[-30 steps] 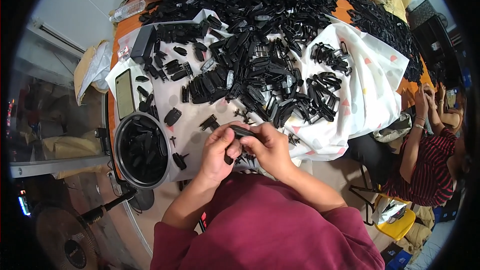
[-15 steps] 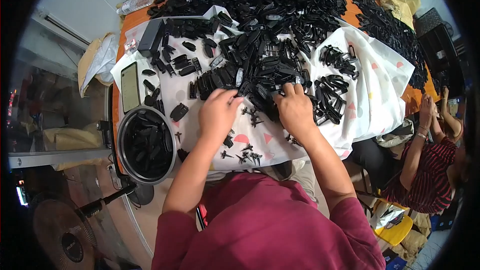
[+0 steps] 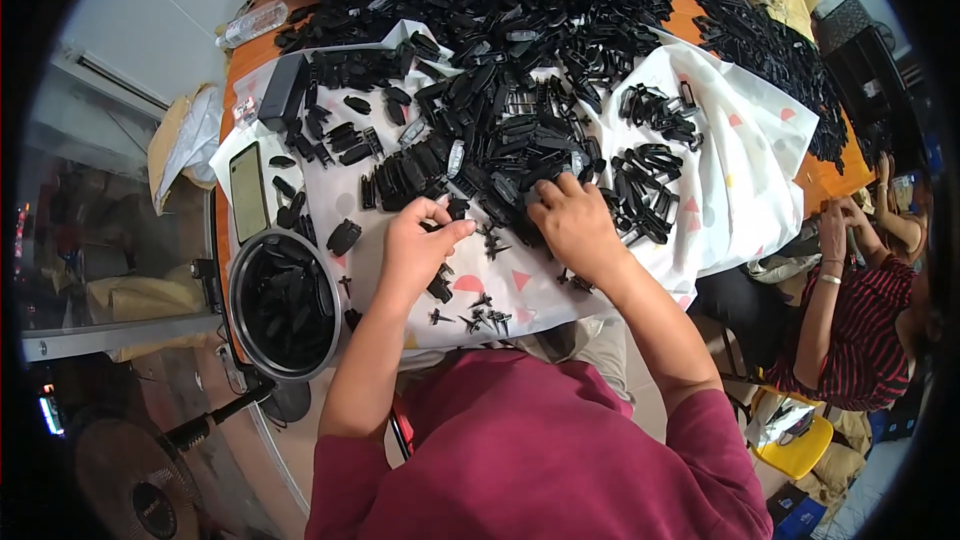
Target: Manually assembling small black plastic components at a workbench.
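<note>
My left hand [image 3: 415, 248] is over the white cloth at the heap's near edge, thumb and fingers closed on a small black plastic part [image 3: 457, 208]. To its right, my right hand [image 3: 578, 228] reaches into the near side of a heap of black plastic parts [image 3: 520, 130]. Its fingers are curled down, and what they grip is hidden among the pieces. A row of black casings [image 3: 405, 175] lies just beyond my left hand. Small black pronged pieces [image 3: 485, 318] lie on the cloth between my forearms.
A round metal bowl [image 3: 236, 315] of black parts stands at the left table edge. Beyond it lie a phone [image 3: 248, 193] and a dark box [image 3: 284, 90]. A plastic bottle [image 3: 252, 24] lies far left. At right sits a person in a striped shirt [image 3: 855, 340]. A fan [image 3: 140, 480] is lower left.
My left hand has drawn back from the heap, its pinch now turned toward me. My right hand has shifted slightly left and nearer. The whole view has also shifted slightly.
</note>
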Tool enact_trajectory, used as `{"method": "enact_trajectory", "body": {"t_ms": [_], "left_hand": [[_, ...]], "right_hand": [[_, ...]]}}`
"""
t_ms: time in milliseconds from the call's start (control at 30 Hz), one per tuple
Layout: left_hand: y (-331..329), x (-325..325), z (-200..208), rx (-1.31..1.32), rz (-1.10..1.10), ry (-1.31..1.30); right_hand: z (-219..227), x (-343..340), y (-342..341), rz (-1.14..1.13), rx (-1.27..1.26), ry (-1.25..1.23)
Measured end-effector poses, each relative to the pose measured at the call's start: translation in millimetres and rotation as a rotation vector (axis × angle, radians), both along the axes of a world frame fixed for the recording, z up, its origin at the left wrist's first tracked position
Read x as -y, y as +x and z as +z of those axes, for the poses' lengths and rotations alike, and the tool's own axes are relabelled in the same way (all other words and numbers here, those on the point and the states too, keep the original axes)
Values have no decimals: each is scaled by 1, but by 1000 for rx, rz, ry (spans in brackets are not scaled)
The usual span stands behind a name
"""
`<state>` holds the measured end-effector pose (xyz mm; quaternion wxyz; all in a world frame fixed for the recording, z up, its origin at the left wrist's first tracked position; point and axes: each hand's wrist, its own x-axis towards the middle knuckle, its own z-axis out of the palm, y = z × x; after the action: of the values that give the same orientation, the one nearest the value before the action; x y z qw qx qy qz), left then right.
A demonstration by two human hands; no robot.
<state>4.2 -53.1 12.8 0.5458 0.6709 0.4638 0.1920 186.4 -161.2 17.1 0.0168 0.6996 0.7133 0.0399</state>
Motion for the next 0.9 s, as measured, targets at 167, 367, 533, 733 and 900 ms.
{"method": "enact_trajectory", "body": {"t_ms": [167, 367, 533, 733, 900], "left_hand": [[-14, 5, -1, 368, 102, -333], [-16, 7, 1, 507, 21, -561], [-12, 14, 2, 564, 13, -576], [-4, 32, 5, 549, -7, -402], [0, 38, 8, 516, -22, -463]], "right_hand": [[0, -2, 5, 31, -13, 42], [-5, 3, 6, 57, -94, 82], [3, 2, 8, 62, -7, 34], [28, 6, -8, -124, -1207, 352], [40, 6, -37, -277, -2156, 378]]}}
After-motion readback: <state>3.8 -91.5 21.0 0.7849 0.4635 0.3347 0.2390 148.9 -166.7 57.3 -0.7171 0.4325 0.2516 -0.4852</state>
